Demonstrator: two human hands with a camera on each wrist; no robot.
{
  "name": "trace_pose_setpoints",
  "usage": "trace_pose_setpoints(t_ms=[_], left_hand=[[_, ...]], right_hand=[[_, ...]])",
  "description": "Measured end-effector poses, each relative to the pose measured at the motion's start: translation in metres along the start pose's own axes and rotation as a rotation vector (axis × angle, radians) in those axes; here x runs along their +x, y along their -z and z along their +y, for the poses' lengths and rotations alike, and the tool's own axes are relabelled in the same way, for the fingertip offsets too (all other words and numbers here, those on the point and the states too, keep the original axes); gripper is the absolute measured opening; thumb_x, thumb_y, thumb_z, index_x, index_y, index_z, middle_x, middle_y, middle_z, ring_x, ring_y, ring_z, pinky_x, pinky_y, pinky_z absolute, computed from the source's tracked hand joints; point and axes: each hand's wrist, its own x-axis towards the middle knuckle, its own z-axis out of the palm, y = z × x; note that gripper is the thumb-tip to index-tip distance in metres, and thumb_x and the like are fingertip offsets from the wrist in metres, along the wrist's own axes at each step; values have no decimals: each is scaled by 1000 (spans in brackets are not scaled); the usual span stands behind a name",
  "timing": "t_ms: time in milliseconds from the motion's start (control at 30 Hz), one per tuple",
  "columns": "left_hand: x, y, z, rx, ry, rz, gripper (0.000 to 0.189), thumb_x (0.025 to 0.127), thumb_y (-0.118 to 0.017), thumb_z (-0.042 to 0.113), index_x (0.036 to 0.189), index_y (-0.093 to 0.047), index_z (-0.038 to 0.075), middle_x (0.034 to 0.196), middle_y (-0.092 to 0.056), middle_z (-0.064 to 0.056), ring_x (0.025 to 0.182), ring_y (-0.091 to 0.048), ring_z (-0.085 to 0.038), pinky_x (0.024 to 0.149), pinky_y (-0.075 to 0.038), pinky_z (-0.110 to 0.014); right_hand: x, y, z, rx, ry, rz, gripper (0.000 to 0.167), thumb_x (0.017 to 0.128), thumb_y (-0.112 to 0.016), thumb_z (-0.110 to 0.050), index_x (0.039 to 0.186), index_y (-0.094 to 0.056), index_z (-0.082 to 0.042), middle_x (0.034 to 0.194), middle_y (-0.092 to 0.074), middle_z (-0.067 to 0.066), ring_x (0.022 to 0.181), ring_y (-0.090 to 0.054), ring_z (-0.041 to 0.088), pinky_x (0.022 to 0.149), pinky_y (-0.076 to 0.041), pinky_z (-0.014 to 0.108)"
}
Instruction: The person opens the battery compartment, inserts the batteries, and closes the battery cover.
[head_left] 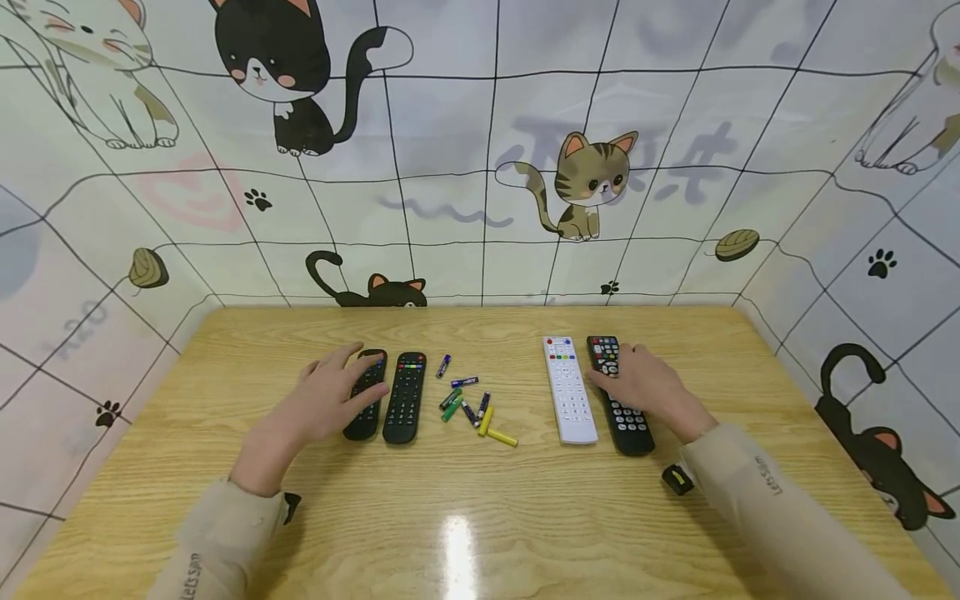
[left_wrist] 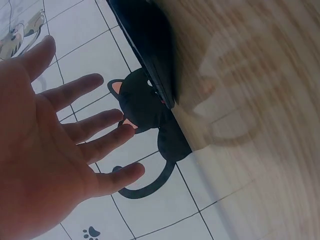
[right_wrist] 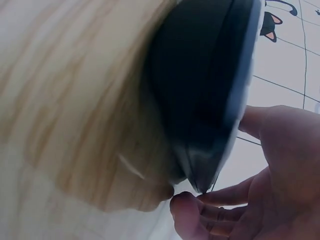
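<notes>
My left hand (head_left: 330, 400) hovers over the leftmost black remote control (head_left: 365, 421), its fingers spread. In the left wrist view, a gap lies between those fingertips and the dark remote control (left_wrist: 145, 40). Just right of it lies a second black remote control (head_left: 405, 400). My right hand (head_left: 648, 383) grips another black remote control (head_left: 628, 425) across its upper half, thumb toward the left edge and fingers at the right. Seen from the right wrist, the fingers curl at the edge of this dark remote control (right_wrist: 200, 75). A white remote control (head_left: 572, 396) lies to its left.
Between the two pairs of remotes, several small batteries lie scattered: purple ones (head_left: 465, 382), a green one (head_left: 452, 408) and yellow ones (head_left: 502, 437). The wooden table (head_left: 375, 517) meets a cat-patterned cloth (head_left: 450, 167) at the back and sides.
</notes>
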Motion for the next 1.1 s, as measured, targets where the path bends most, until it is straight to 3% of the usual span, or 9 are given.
trace_pose_setpoints(t_ms=[133, 267, 400, 800, 933, 1033, 1100], left_hand=[[0, -2, 3, 12, -8, -4, 61, 107, -53, 46, 153, -47, 6, 159, -32, -28, 141, -33, -54, 110, -20, -75], [0, -3, 6, 29, -15, -12, 65, 106, -51, 51, 153, -48, 7, 159, -32, -27, 142, -32, -52, 109, -21, -75], [0, -1, 9, 36, -28, -10, 63, 106, -53, 49, 153, -48, 7, 159, -32, -26, 143, -32, -50, 109, -22, -75], [0, -9, 22, 26, -61, -19, 61, 106, -54, 49, 151, -51, 8, 156, -37, -27, 142, -35, -51, 108, -27, -74], [1, -11, 27, 20, -75, -15, 61, 105, -55, 49, 150, -52, 9, 156, -38, -27, 142, -35, -50, 108, -28, -73], [2, -12, 32, 23, -95, -8, 60, 104, -57, 47, 150, -53, 8, 154, -41, -26, 143, -35, -49, 107, -30, -73], [3, -13, 35, 21, -109, -2, 58, 104, -60, 44, 148, -54, 8, 152, -44, -25, 141, -39, -48, 106, -31, -74]], right_hand=[[2, -1, -1, 21, 27, 17, 71, 100, -60, -47, 116, -54, 21, 99, -61, 29, 77, -60, 30, 60, -53, 40], [5, -1, -1, 43, 50, 18, 49, 99, -61, -41, 91, -60, 7, 78, -59, 15, 63, -56, 23, 51, -47, 34], [5, 1, -1, 54, 42, 19, 43, 97, -61, -39, 86, -58, 2, 73, -57, 11, 60, -54, 22, 50, -44, 33], [-8, 18, -7, 168, 18, 40, 41, 100, -57, -40, 97, -58, 1, 81, -60, 13, 66, -58, 24, 53, -49, 35], [-14, 24, -10, 201, 33, 68, 56, 101, -55, -40, 124, -56, 12, 97, -64, 23, 73, -61, 26, 59, -52, 37], [-18, 27, -12, 221, 58, 113, 72, 102, -55, -39, 143, -42, 19, 113, -64, 32, 78, -63, 26, 64, -55, 39], [-19, 29, -13, 245, 77, 146, 76, 102, -55, -39, 147, -36, 19, 116, -63, 34, 77, -65, 26, 63, -56, 38]])
